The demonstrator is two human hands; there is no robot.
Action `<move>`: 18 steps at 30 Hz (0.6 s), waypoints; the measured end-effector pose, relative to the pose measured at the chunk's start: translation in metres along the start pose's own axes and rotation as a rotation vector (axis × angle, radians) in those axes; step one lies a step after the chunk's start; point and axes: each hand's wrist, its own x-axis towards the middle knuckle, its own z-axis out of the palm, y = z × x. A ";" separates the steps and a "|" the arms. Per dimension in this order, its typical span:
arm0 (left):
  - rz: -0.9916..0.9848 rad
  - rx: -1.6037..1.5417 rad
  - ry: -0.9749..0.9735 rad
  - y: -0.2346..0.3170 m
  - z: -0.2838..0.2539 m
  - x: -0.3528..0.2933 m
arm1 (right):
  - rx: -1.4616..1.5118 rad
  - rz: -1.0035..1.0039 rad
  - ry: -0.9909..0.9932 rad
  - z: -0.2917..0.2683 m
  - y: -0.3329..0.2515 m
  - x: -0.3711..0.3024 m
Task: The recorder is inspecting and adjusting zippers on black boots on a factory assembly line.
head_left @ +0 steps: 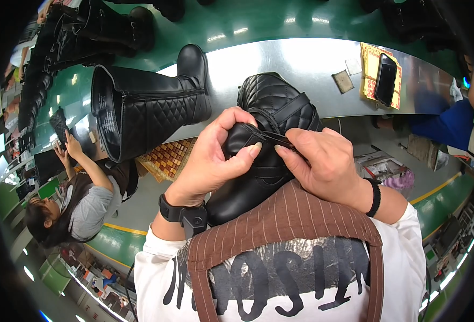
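A black quilted boot [277, 96] with crossed straps rests against me, in front of my brown apron [285, 214]. My left hand [207, 158] is closed on the boot's heel area, thumb and index finger pinching near a zipper end. From the right, my right hand [325, 161] pinches something thin and dark that reaches toward my left fingertips; its kind cannot be made out. Another black boot [159, 104] lies on its side on the bench to the left, its open shaft turned toward the left.
The metal bench [301, 53] carries a phone [385, 79] on yellow patterned paper [368, 70] and a small brown block [342, 82]. More black boots [108, 27] stand at far left. A co-worker [79, 198] in grey handles a black quilted piece [59, 122] at left.
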 end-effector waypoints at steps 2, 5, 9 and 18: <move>0.036 0.029 -0.026 0.000 0.000 0.001 | 0.007 0.005 0.018 0.002 0.000 0.001; 0.034 0.012 -0.026 -0.001 0.000 0.002 | 0.009 0.016 0.039 0.003 -0.001 0.002; 0.039 0.037 -0.003 -0.002 -0.003 0.001 | 0.066 0.175 0.019 -0.006 -0.001 0.004; 0.087 0.076 -0.031 -0.003 -0.006 0.006 | 0.342 0.449 -0.094 -0.021 0.006 0.007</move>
